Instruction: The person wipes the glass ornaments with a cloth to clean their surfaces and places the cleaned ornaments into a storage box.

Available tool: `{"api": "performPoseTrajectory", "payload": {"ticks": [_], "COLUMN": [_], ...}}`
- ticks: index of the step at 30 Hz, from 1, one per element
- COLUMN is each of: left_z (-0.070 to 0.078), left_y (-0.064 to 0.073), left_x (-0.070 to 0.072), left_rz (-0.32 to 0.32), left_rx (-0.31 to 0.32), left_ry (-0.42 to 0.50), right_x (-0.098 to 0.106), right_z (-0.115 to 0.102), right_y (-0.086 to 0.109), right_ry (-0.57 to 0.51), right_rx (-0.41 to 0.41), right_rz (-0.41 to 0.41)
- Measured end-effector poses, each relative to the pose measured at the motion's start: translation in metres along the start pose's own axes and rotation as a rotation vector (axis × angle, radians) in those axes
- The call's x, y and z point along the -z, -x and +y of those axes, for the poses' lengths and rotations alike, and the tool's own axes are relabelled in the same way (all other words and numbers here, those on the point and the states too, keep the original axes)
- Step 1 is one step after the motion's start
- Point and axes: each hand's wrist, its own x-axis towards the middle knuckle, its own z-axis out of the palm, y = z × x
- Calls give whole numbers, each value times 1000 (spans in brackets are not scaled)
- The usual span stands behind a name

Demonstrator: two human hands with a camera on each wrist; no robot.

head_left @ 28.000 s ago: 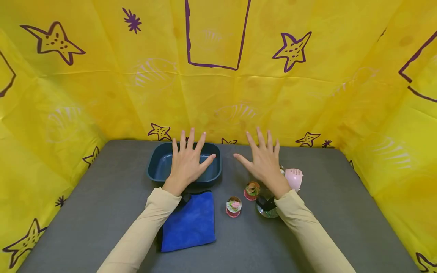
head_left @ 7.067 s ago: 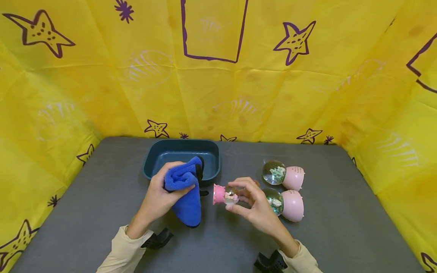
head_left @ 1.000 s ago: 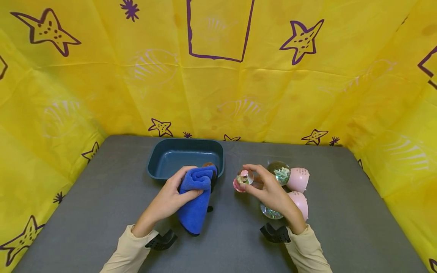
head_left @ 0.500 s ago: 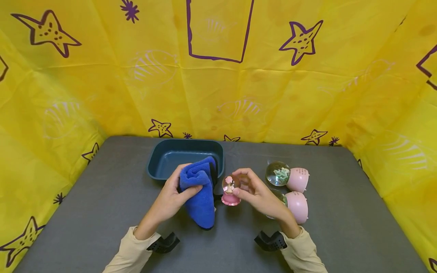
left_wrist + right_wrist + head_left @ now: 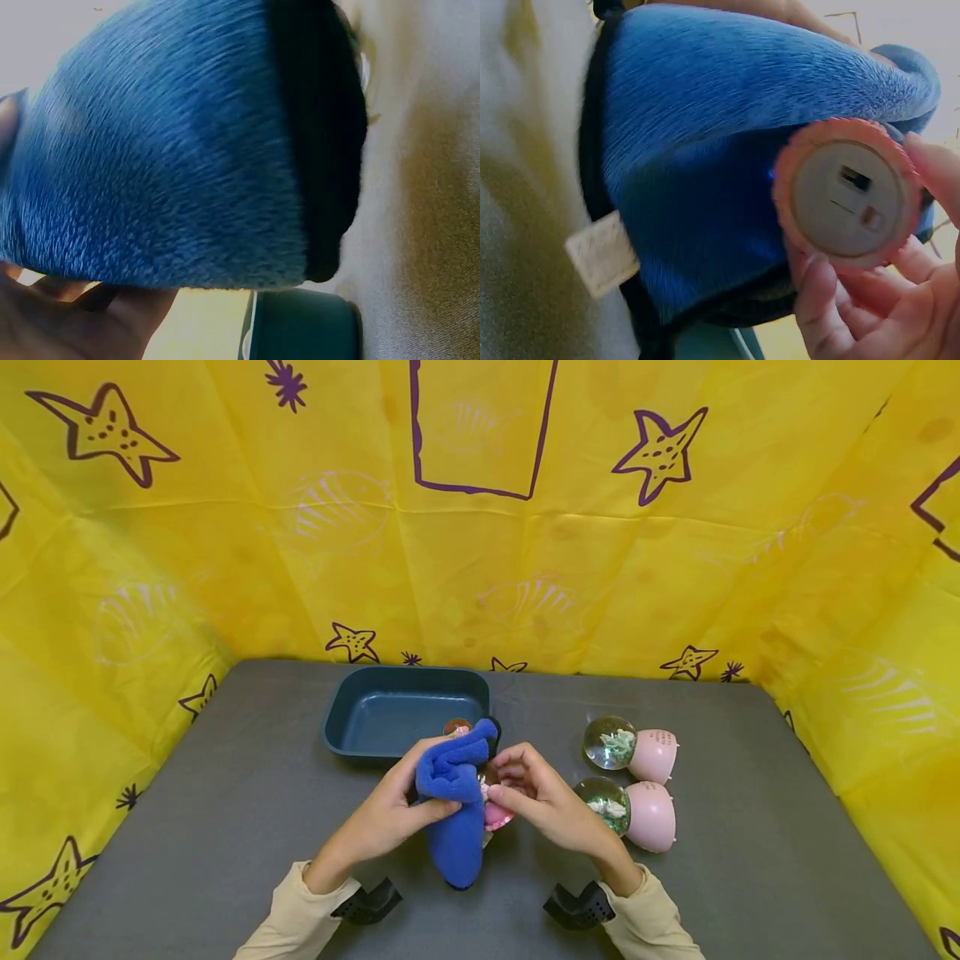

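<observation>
In the head view my left hand [image 5: 386, 817] grips a folded blue towel [image 5: 459, 837] with black edging. My right hand [image 5: 551, 810] pinches a small snow globe [image 5: 498, 816] with a pink base, holding it against the towel's right side. The right wrist view shows the globe's round underside [image 5: 847, 199], with a dark slot in it, turned towards the camera; its glass ball is hidden there. Blue pile fills much of the left wrist view, where the towel [image 5: 165, 150] hides the globe. A white tag [image 5: 604, 253] hangs off the towel's edge.
A dark teal basin [image 5: 333, 747] stands at the back. Another small globe [image 5: 457, 727] shows at its near right corner, partly behind the towel; whether inside, I cannot tell. Two larger snow globes with pink bases [image 5: 654, 755] [image 5: 651, 817] lie sideways at the right.
Over the last second my right hand has brought the small globe left and down to the towel, turning it on the way. The left hand and towel have shifted slightly right.
</observation>
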Motion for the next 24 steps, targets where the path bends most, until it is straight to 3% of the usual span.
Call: {"api": "performPoseTrajectory", "payload": {"ticks": [4,8,13,16,20,24], "left_z": [-1,-5,-6,-5,-2,-1], "left_y": [1,0,-2,-1,-1,-1], "left_x": [-1,-3,-6,-6,-4,-2], "left_rz": [-69,-72,-10,43,103,133], "left_rx": [28,-38,-138,-195,-220,-240], "left_ry": [-1,-70,-153,-192,-200,-189], "right_x": [-3,-6,-8,-8,-6,-4], "right_z": [1,1,-2,-4,-5,-4], "right_y": [-1,-1,0,0,1,1], "right_ry": [31,40,32,-26,-124,-136], "right_rx": [56,81,62,27,-21,1], "right_rz": [-9,-49,-43,-43,-61,-63]}}
